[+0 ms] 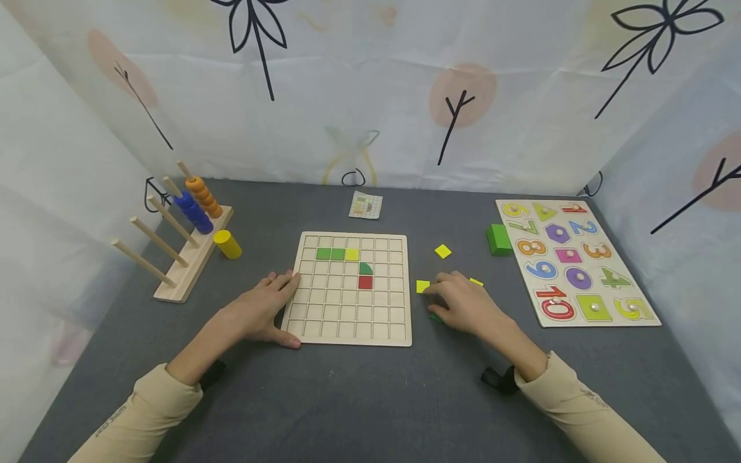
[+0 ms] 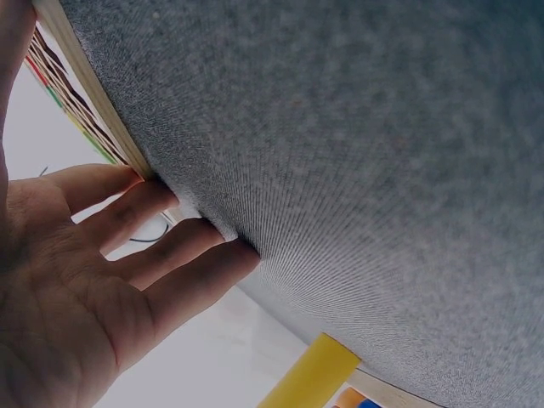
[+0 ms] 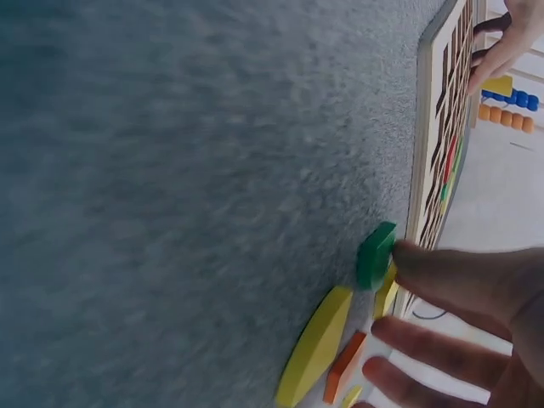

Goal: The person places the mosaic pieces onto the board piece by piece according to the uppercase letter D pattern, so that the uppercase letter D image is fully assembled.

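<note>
A square wooden grid board [image 1: 353, 315] lies mid-table with green, yellow and red pieces set in some cells. My left hand [image 1: 269, 308] rests along its left edge, fingers extended and thumb at the near left corner; in the left wrist view the fingertips touch the board's side. Right of the board, my right hand [image 1: 463, 302] hovers low over loose pieces, fingers spread. In the right wrist view its thumb tip is right at a green piece [image 3: 376, 257], beside a yellow piece [image 3: 316, 347] and an orange piece [image 3: 345, 367]. A yellow square [image 1: 423, 286] lies by the fingertips.
Another yellow square [image 1: 442, 251] lies farther back. A number puzzle board [image 1: 579, 270] and a green block [image 1: 498, 240] stand right. At left are a peg stand [image 1: 193, 254] with blue and orange beads and a yellow cylinder [image 1: 228, 244]. A small printed card [image 1: 365, 205] lies behind the grid.
</note>
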Tool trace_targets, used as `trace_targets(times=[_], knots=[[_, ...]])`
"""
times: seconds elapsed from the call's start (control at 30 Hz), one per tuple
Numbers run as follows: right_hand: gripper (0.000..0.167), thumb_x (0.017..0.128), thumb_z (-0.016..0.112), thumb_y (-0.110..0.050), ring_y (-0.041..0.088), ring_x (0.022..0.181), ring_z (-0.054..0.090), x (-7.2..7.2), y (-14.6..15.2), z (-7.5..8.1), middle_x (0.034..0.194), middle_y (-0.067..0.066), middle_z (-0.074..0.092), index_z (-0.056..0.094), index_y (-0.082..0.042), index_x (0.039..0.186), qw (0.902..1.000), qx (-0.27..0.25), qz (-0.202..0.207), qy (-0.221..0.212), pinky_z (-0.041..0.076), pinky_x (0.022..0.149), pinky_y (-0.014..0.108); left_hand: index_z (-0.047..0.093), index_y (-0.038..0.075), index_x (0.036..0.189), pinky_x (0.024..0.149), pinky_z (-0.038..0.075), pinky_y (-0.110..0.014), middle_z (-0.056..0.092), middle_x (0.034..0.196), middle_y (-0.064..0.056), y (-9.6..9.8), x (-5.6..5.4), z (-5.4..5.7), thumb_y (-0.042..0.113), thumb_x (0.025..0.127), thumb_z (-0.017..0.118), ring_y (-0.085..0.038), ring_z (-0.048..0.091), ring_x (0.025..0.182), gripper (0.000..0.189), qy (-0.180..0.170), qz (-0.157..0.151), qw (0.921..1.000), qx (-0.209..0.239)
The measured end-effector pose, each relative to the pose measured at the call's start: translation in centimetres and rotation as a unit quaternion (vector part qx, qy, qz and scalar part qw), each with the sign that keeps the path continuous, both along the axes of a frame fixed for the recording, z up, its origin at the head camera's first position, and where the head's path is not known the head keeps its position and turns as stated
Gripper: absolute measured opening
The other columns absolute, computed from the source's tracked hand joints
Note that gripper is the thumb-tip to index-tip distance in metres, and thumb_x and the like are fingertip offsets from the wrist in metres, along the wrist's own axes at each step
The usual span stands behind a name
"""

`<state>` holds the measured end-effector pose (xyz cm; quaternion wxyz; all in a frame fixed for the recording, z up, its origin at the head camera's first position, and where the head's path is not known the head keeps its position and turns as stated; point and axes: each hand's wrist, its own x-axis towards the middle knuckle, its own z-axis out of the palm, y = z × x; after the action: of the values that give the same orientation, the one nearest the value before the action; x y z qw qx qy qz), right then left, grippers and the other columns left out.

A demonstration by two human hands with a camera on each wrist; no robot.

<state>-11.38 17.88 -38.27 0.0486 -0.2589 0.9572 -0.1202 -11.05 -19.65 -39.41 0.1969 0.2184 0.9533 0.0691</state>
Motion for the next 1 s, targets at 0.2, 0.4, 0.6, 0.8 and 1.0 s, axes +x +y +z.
trace_targets(times=[0.2,0.4,0.6,0.8,1.0], knots=[[0.028,0.085,0.082,-0.011,0.023,0.099,0.064,0.7,1.4,0.3,0.108,0.005,0.073,0.079,-0.007,0.113,0.9976,-0.008,0.058,-0.037,0.055,0.081,0.039,0.025,-0.006,0.159,0.115,0.035,-0.068,0.028,0.163,-0.033,0.0,-0.1,0.0,0.064,0.070,0.085,-0.061,0.030,0.146,0.128,0.000,-0.001,1.0000,0.001],[0.030,0.082,0.080,0.003,0.025,0.105,0.066,0.5,2.0,0.2,0.111,0.005,0.074,0.079,-0.006,0.110,0.9920,-0.020,0.115,-0.047,0.057,0.090,0.042,0.024,-0.006,0.159,0.116,0.035,-0.068,0.027,0.164,-0.032,-0.1,0.0,0.1,0.064,0.070,0.085,-0.061,0.030,0.146,0.128,0.001,-0.001,1.0000,0.000],[0.026,0.082,0.083,-0.006,0.021,0.097,0.065,0.7,1.7,-0.2,0.106,0.004,0.073,0.080,-0.007,0.108,0.9949,-0.007,0.098,-0.020,0.057,0.084,0.037,0.025,-0.006,0.159,0.115,0.036,-0.069,0.028,0.163,-0.033,0.0,0.0,0.2,0.064,0.070,0.085,-0.061,0.031,0.146,0.128,0.002,-0.004,1.0000,0.003],[0.029,0.085,0.084,-0.017,0.018,0.090,0.063,1.0,1.2,-0.6,0.101,0.004,0.071,0.079,-0.008,0.111,0.9976,-0.007,0.068,-0.003,0.055,0.075,0.034,0.025,-0.006,0.159,0.115,0.035,-0.068,0.028,0.163,-0.033,0.1,0.0,0.2,0.063,0.071,0.085,-0.060,0.030,0.146,0.128,0.000,-0.004,1.0000,0.000],[0.028,0.085,0.083,-0.015,0.017,0.091,0.063,1.0,0.8,-0.6,0.100,0.003,0.070,0.078,-0.009,0.112,0.9982,-0.008,0.059,-0.010,0.054,0.075,0.033,0.025,-0.006,0.159,0.115,0.035,-0.068,0.027,0.164,-0.032,0.1,0.0,0.2,0.064,0.071,0.085,-0.060,0.030,0.146,0.128,-0.001,-0.002,1.0000,-0.003]])
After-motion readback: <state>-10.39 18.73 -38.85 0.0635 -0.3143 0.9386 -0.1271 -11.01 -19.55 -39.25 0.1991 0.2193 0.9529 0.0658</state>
